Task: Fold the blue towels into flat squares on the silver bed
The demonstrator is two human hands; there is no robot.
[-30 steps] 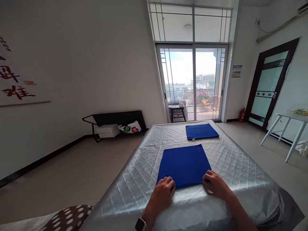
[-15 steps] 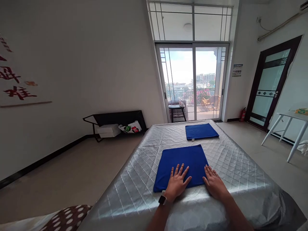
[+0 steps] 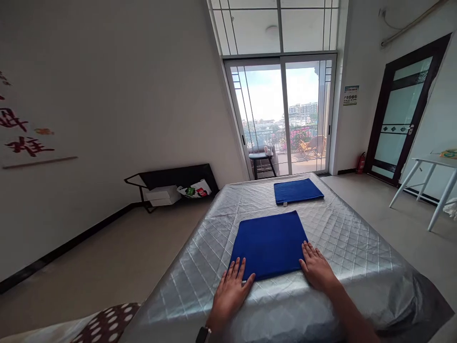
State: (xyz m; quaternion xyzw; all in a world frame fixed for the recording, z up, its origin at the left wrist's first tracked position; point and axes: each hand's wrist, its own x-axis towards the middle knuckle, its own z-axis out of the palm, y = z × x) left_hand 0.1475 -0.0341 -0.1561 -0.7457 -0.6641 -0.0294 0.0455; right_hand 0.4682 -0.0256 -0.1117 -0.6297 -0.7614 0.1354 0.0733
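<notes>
A flat blue cloth (image 3: 269, 243), roughly square, lies on the silver quilted cover (image 3: 200, 267) in front of me. My left hand (image 3: 232, 286) rests at its near left corner, fingers stretched out and thumb apart. At the near right corner lies my right hand (image 3: 316, 267), flat, with its fingertips along the cloth's right edge. Neither hand grips anything. Farther back is a second blue cloth (image 3: 298, 191), also flat, with a small white tag on its near edge.
A black rack (image 3: 174, 177) with white boxes (image 3: 162, 195) and a printed bag stands by the left wall. Behind the covered surface are glass sliding doors (image 3: 285, 119). To the right stand a white table (image 3: 433, 162) and a fire extinguisher (image 3: 361, 163). Brown dotted fabric (image 3: 107, 324) lies at lower left.
My left hand has slid left and toward me, from the middle of the near blue cloth to its near left corner. My right hand has barely moved. The view has tilted slightly.
</notes>
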